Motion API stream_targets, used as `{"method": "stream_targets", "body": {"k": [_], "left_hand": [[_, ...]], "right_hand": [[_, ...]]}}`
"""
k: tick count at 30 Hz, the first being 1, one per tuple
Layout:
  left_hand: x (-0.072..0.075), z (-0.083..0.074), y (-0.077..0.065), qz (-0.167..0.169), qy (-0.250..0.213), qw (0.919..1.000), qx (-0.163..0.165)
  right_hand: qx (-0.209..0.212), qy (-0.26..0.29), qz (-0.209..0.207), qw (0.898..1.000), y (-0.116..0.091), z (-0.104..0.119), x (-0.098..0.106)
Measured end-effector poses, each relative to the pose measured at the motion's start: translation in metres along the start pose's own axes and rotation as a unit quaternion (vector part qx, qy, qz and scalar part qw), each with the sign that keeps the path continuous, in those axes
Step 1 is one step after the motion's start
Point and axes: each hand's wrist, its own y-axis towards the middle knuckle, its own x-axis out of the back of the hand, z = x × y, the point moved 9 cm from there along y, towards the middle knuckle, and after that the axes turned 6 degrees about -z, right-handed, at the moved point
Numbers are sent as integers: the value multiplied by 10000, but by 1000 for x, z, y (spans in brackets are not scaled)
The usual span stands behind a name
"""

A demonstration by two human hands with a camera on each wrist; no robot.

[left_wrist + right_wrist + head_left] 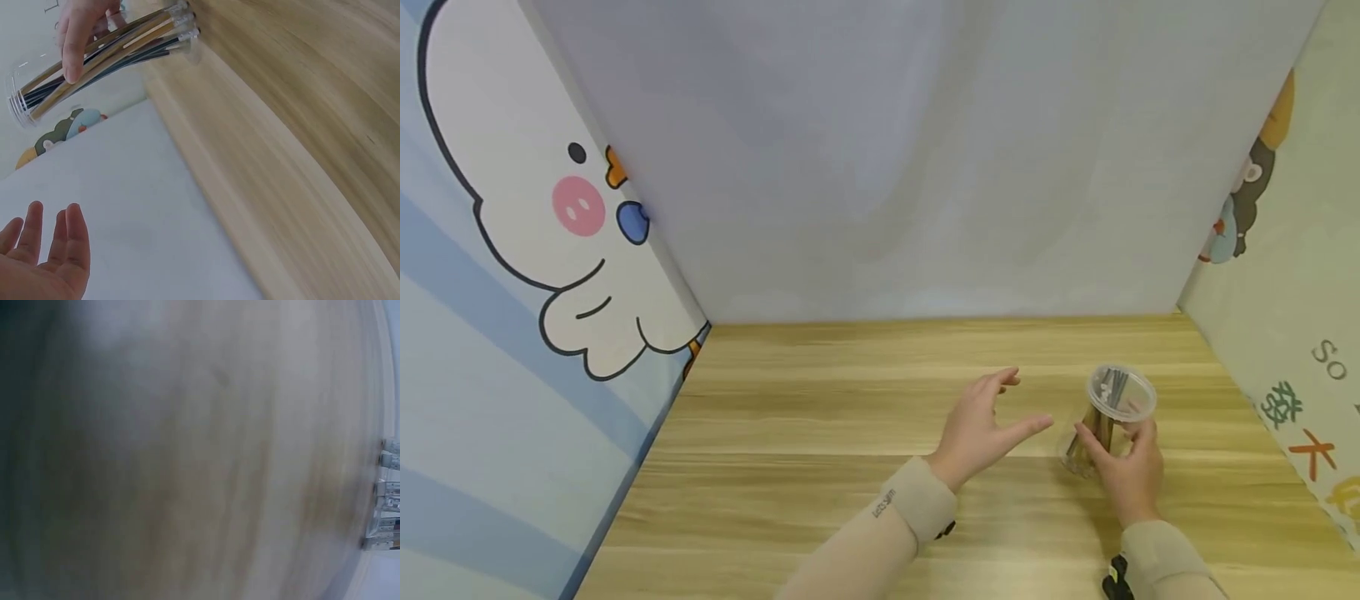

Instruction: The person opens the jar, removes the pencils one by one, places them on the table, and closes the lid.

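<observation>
A clear plastic cup (1103,429) with a round rim stands over the right side of the table, slightly tilted. Inside it lie several long thin strips (115,59), dark and brown, with clear or silvery ends; their kind cannot be told. My right hand (1131,473) grips the cup's side, thumb on one side and fingers round the other. Whether the cup's bottom touches the table cannot be told. To the left of the cup, my left hand (979,427) is held over the table with fingers extended and thumb apart, touching nothing. At the right wrist view's edge, strip ends (389,503) show.
The wood-grain table (812,417) is bounded by a plain pale back panel (887,167). On the left stands a blue panel with a white cartoon figure (512,150), and on the right a pale panel (1285,333) with drawings and writing. Most of the right wrist view is blurred.
</observation>
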Motion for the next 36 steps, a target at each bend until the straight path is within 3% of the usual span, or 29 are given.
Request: {"method": "stream_targets", "body": {"k": [4,17,36], "left_hand": [[-12,0,5,81,-228,9997,101],[-43,-11,23,168,-324,9992,160],[-85,-32,34,754,-528,9952,344]], "right_hand": [[304,-101,-258,9992,1,3,0],[450,-677,-471,9956,6,2,-2],[775,-750,-711,9916,5,4,8]]}}
